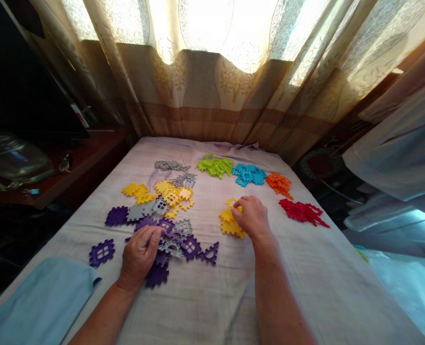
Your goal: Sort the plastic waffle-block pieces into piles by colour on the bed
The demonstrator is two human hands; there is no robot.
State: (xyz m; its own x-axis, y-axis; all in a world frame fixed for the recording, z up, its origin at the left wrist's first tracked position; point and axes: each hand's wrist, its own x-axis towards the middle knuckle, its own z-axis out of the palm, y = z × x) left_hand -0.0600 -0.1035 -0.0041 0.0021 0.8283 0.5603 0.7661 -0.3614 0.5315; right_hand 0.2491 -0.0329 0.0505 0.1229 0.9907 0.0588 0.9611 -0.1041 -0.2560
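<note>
My right hand is closed, with its fingertips on a yellow toothed building piece at the top of a small yellow pile. Over a heap of purple toothed pieces and grey ones, my left hand has its thumb and fingers pressed together. Whatever it may hold is hidden. A purple window piece lies to the left of that hand. Beyond it are mixed yellow pieces with several grey pieces beside them.
Piles of grey, lime green, blue, orange and red pieces form an arc along the far side of the cloth-covered table. A light blue bag lies front left. Behind hangs a curtain.
</note>
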